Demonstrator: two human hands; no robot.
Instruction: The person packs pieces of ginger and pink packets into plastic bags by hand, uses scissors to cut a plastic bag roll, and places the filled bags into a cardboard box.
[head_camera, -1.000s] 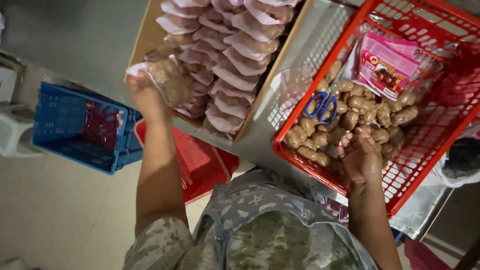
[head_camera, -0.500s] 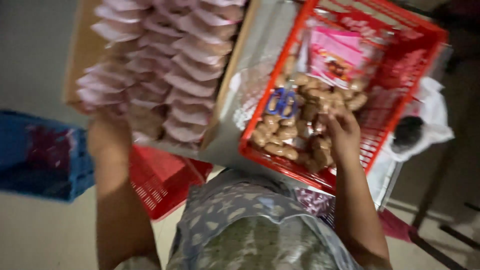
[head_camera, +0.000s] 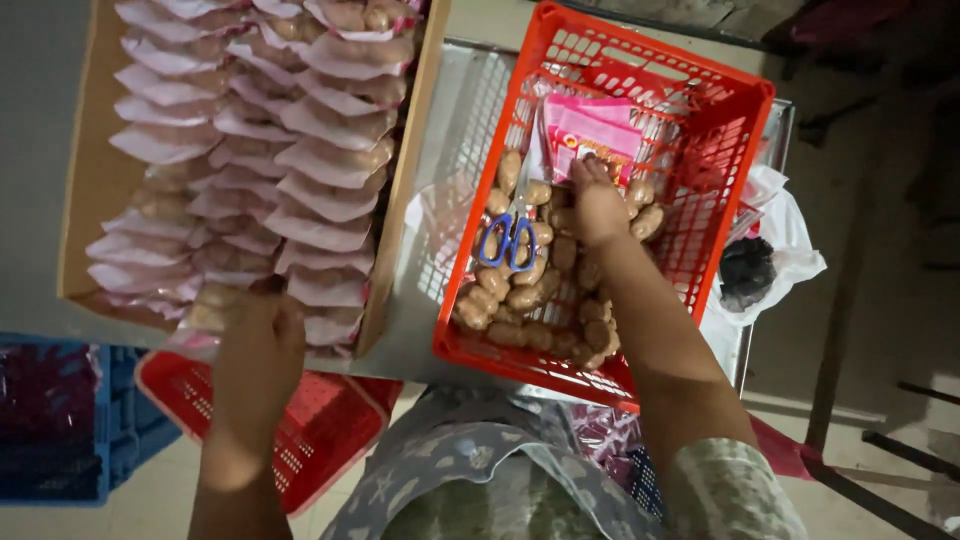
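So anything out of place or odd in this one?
Only the blue-handled scissors, lying loose on the sausages in the red basket, beside the right hand. The left hand holds a packet at the cardboard box. Nothing spilled.

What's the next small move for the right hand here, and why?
Probably close the right hand on a few sausages. It rests open on the loose pile in the red basket, while the left hand is setting a filled packet at the near end of the rows in the cardboard box.
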